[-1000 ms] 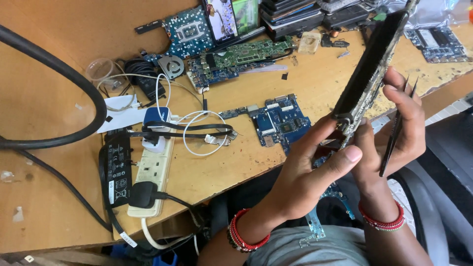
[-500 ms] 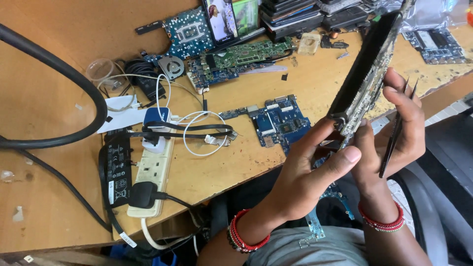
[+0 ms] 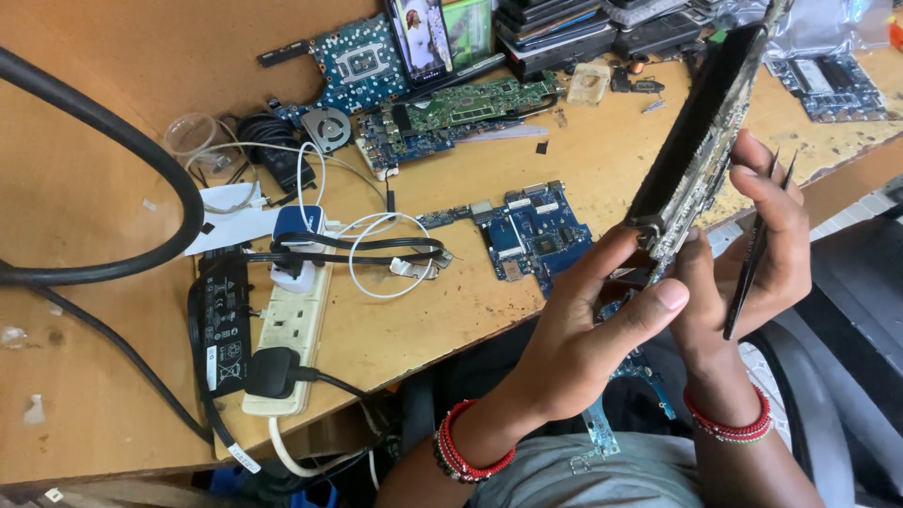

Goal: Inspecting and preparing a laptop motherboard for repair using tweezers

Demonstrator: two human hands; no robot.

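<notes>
Both hands hold a long dark circuit board (image 3: 701,150) edge-on, raised above the desk (image 3: 470,310) edge. The left hand (image 3: 583,343) pinches its lower end, fingers closed on it; the right hand (image 3: 752,245) braces it from behind and also clasps black tweezers (image 3: 752,249). Good handling here means gripping by the edges, keeping the tweezers' tips off the components, and staying clear of the blue motherboard (image 3: 531,230) lying below.

On your table (image 3: 564,141) lie a blue circuit board (image 3: 531,230), a white power strip (image 3: 287,325) with a black plug (image 3: 275,372) — beside it a black adapter (image 3: 224,325) — and a small fan (image 3: 326,129).
</notes>
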